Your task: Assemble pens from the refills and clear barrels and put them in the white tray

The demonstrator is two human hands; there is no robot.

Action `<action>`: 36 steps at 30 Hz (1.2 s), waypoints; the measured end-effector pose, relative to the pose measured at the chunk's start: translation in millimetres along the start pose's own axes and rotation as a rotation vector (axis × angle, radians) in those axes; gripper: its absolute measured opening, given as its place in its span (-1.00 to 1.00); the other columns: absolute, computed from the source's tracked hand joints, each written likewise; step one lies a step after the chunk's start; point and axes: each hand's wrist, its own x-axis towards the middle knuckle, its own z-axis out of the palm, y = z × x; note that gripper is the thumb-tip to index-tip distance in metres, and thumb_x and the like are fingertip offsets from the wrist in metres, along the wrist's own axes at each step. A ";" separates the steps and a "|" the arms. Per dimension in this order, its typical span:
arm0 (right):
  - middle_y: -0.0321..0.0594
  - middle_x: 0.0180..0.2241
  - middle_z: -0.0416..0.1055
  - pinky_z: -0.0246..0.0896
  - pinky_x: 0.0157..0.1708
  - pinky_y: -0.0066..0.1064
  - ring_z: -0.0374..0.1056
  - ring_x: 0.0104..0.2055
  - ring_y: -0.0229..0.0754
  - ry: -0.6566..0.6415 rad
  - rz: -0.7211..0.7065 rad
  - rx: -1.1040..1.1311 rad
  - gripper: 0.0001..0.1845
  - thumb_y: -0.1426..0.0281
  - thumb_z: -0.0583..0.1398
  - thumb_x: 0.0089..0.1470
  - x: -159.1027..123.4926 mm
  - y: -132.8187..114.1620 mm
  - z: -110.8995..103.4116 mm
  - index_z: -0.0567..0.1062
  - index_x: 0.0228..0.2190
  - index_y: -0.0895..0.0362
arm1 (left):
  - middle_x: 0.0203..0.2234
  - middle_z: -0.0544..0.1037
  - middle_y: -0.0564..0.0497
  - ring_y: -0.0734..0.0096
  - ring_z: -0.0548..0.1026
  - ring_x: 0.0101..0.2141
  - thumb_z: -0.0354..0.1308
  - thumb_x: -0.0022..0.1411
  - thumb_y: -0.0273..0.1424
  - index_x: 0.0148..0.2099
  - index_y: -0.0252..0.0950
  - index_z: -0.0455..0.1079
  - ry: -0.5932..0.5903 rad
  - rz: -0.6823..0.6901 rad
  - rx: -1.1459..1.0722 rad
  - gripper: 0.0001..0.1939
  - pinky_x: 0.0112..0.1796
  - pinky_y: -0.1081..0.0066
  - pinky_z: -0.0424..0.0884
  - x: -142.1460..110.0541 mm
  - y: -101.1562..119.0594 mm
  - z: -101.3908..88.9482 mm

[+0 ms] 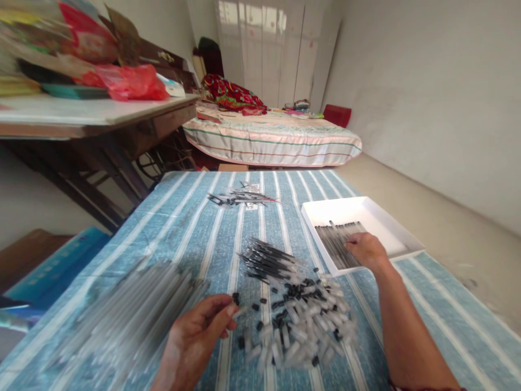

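Head cam's got the left hand (198, 329) pinched on a blurry little piece (240, 311) beside the clear caps (293, 314), right hand (368, 251) at the slim pens (332, 247) in the white box (380, 220), can't tell if it's gripping.

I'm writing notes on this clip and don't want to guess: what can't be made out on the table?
Head view, all four:
- Right hand: it covers part of the stick row in the white box; its grip is unclear.
- Left hand: its fingers hide most of anything between them.
- Grey tubes: blur and overlap prevent counting.
- Printed slip: thin rods cover much of it.
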 end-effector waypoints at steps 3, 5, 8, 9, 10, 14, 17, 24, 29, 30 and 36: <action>-0.17 -0.45 0.52 0.13 -0.44 -0.45 0.40 -0.37 -0.15 -0.030 -0.015 -0.005 -0.79 0.34 0.15 -0.05 2.0 1.7 4.0 0.59 -0.49 0.10 | -0.69 0.50 0.06 0.35 0.42 -0.62 0.28 -0.12 -0.24 -0.41 -0.26 0.49 -0.007 0.004 0.017 -0.78 -0.55 0.43 0.35 0.4 -2.0 1.3; -0.18 -0.46 0.52 0.14 -0.43 -0.45 0.40 -0.37 -0.15 -0.043 -0.021 -0.007 -0.79 0.33 0.15 -0.05 2.4 3.2 5.1 0.60 -0.49 0.10 | -0.69 0.50 0.07 0.35 0.42 -0.61 0.26 -0.11 -0.23 -0.41 -0.24 0.49 0.025 0.015 0.019 -0.80 -0.55 0.43 0.34 0.0 -3.6 2.7; -0.18 -0.46 0.52 0.14 -0.42 -0.45 0.40 -0.38 -0.15 -0.053 -0.030 -0.007 -0.77 0.32 0.15 -0.03 2.4 4.2 6.0 0.60 -0.49 0.10 | -0.71 0.49 0.09 0.33 0.43 -0.60 0.25 -0.11 -0.24 -0.42 -0.21 0.49 0.039 0.007 0.040 -0.82 -0.54 0.42 0.33 -0.7 -5.5 4.7; -0.18 -0.47 0.52 0.14 -0.43 -0.45 0.40 -0.38 -0.15 -0.055 -0.030 -0.007 -0.77 0.32 0.15 -0.03 2.4 4.2 6.3 0.60 -0.49 0.10 | -0.71 0.48 0.09 0.32 0.43 -0.59 0.25 -0.11 -0.25 -0.42 -0.20 0.49 0.040 0.002 0.044 -0.83 -0.54 0.42 0.33 -0.9 -5.7 5.2; -0.17 -0.47 0.52 0.14 -0.43 -0.44 0.40 -0.38 -0.15 -0.056 -0.029 -0.007 -0.77 0.31 0.14 -0.03 2.4 4.0 6.5 0.60 -0.48 0.10 | -0.71 0.48 0.09 0.32 0.42 -0.59 0.25 -0.11 -0.26 -0.42 -0.20 0.49 0.043 -0.001 0.046 -0.83 -0.54 0.42 0.33 -1.1 -5.6 5.5; -0.15 -0.45 0.52 0.15 -0.42 -0.44 0.40 -0.36 -0.14 -0.060 -0.014 -0.002 -0.76 0.31 0.14 -0.03 2.9 3.5 7.0 0.60 -0.45 0.12 | -0.73 0.47 0.10 0.35 0.39 -0.63 0.26 -0.11 -0.29 -0.43 -0.19 0.48 0.056 0.017 0.055 -0.86 -0.54 0.42 0.31 -1.6 -5.2 5.6; -0.15 -0.45 0.51 0.16 -0.41 -0.44 0.40 -0.36 -0.13 -0.071 -0.004 0.004 -0.75 0.30 0.14 -0.02 2.9 3.9 6.4 0.60 -0.45 0.12 | -0.72 0.47 0.10 0.34 0.40 -0.62 0.26 -0.10 -0.28 -0.42 -0.19 0.48 0.043 0.017 0.063 -0.86 -0.54 0.42 0.32 0.4 -7.8 3.7; -0.19 -0.59 0.46 0.15 -0.48 -0.44 0.37 -0.50 -0.18 -0.141 0.016 0.049 -0.70 0.26 0.10 0.02 -0.4 7.8 5.1 0.58 -0.44 0.13 | -0.67 0.50 0.07 0.31 0.47 -0.57 0.25 -0.07 -0.25 -0.37 -0.25 0.48 -0.002 0.058 0.113 -0.80 -0.50 0.41 0.36 8.0 -14.8 -9.6; -0.07 -0.50 0.49 0.12 -0.49 -0.36 0.36 -0.48 -0.09 0.001 0.043 0.021 -0.63 0.17 0.10 0.00 -4.5 9.9 1.3 0.60 -0.42 0.15 | -0.63 0.49 0.08 0.36 0.47 -0.56 0.18 0.02 -0.27 -0.36 -0.28 0.46 0.028 0.189 0.302 -0.82 -0.49 0.46 0.36 7.4 -14.7 -18.7; -0.04 -0.48 0.49 0.11 -0.51 -0.34 0.35 -0.48 -0.06 0.050 0.048 0.019 -0.61 0.14 0.11 -0.01 -6.1 9.0 0.0 0.60 -0.40 0.16 | -0.61 0.50 0.08 0.38 0.47 -0.54 0.15 0.05 -0.28 -0.36 -0.28 0.46 0.034 0.219 0.365 -0.82 -0.48 0.46 0.36 7.1 -14.5 -20.4; 0.00 -0.50 0.50 0.12 -0.51 -0.33 0.35 -0.50 -0.06 0.300 -0.113 0.190 -0.60 0.14 0.11 0.00 -27.3 -19.5 0.9 0.60 -0.40 0.17 | -0.54 0.51 0.07 0.44 0.47 -0.48 0.05 0.13 -0.37 -0.36 -0.29 0.45 0.063 0.349 0.645 -0.83 -0.41 0.50 0.33 8.0 -12.2 -35.9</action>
